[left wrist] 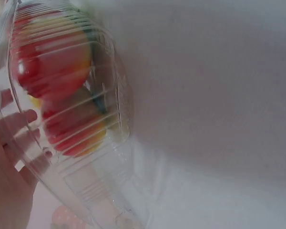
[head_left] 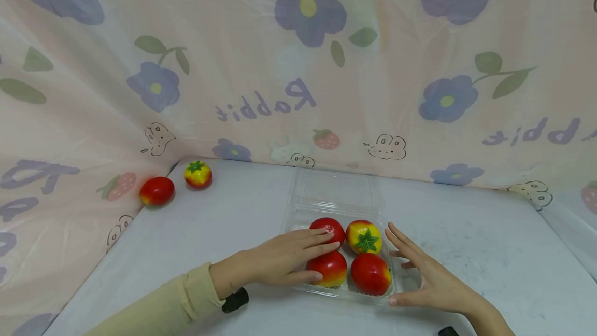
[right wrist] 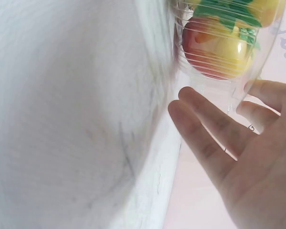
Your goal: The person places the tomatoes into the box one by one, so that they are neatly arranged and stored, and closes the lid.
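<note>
Two loose fruits (head_left: pixel 157 191) sit far left on the table (head_left: pixel 471 227) by a flowered curtain (head_left: pixel 364 92). Nearer and right, a clear box (head_left: pixel 299 219) holds four fruits (head_left: pixel 370 274), lid (head_left: pixel 333 189) open on the far side. The left hand (head_left: pixel 289 256), fingers straight and apart, partly covers the left pair; the right hand (head_left: pixel 430 279) spreads, thumb apart, beside the box.

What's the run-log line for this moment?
left hand: over two packed fruits; right hand: beside clear container; lid: open; contents: four fruits; outside: two loose fruits, far left
</note>
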Action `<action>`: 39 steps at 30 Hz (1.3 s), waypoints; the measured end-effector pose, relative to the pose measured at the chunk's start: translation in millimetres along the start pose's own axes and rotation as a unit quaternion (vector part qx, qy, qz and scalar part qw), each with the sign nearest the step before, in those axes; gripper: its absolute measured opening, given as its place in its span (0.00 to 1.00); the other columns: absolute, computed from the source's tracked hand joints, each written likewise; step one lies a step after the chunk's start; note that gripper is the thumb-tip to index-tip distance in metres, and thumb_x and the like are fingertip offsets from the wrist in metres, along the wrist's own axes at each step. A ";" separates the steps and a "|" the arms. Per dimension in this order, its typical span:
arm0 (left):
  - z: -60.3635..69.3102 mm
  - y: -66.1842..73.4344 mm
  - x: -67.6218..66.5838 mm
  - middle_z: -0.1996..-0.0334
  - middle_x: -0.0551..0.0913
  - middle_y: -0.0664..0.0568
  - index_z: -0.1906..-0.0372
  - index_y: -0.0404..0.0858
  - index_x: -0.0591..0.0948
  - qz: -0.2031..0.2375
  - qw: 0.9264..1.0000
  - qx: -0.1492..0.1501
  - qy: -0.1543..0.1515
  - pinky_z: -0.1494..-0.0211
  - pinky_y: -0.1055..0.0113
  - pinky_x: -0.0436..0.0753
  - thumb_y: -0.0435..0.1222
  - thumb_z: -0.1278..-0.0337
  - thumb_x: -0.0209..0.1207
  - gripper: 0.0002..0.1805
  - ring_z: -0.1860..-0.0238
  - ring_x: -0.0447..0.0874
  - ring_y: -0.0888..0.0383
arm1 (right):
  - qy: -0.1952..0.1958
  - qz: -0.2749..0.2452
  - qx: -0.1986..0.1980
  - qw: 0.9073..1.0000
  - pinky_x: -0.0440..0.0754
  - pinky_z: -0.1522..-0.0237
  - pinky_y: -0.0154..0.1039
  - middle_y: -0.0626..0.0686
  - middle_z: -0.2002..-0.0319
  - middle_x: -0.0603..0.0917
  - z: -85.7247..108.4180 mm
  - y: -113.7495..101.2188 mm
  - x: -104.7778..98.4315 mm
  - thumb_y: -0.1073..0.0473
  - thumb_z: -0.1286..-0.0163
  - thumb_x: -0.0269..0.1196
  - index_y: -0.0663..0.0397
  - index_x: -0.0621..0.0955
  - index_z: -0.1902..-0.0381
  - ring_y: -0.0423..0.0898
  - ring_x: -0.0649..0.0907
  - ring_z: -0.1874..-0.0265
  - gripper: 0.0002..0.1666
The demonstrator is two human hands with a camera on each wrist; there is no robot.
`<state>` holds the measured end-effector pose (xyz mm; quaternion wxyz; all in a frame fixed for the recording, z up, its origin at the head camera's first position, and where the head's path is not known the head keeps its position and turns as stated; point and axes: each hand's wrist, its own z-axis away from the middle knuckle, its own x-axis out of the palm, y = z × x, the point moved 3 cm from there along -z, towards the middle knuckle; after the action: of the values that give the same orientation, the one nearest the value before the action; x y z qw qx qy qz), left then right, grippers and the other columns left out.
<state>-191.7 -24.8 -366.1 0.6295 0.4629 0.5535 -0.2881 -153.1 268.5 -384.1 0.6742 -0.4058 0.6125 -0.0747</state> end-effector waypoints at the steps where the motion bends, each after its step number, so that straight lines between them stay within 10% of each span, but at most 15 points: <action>1: 0.6 -0.5 -0.2 0.25 0.58 0.54 0.25 0.48 0.57 -0.002 1.000 -0.002 0.002 0.27 0.59 0.64 0.52 0.34 0.52 0.36 0.25 0.53 0.58 | 0.001 0.000 -0.001 1.000 0.83 0.55 0.36 0.58 0.24 0.50 0.1 -0.1 0.0 0.43 0.54 0.76 0.45 0.51 0.24 0.57 0.77 0.45 0.66; 21: 15.2 -17.6 -13.2 0.25 0.55 0.51 0.25 0.49 0.56 -0.069 0.987 -0.092 0.109 0.26 0.55 0.61 0.49 0.36 0.55 0.37 0.26 0.55 0.54 | 0.007 0.003 0.014 1.000 0.83 0.54 0.35 0.56 0.24 0.51 0.5 1.7 1.8 0.42 0.56 0.76 0.42 0.52 0.24 0.56 0.77 0.45 0.67; 39: 26.7 -40.0 -17.0 0.27 0.61 0.48 0.27 0.46 0.60 -0.087 0.955 -0.176 0.222 0.29 0.52 0.65 0.45 0.36 0.56 0.34 0.28 0.60 0.50 | -0.003 0.000 0.011 1.000 0.83 0.55 0.34 0.57 0.24 0.50 -1.0 0.8 1.3 0.42 0.54 0.75 0.43 0.50 0.23 0.57 0.77 0.45 0.66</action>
<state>-218.9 -67.7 -361.4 0.5349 0.3473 0.7593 -0.1293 -154.0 267.7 -385.5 0.6806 -0.3991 0.6092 -0.0802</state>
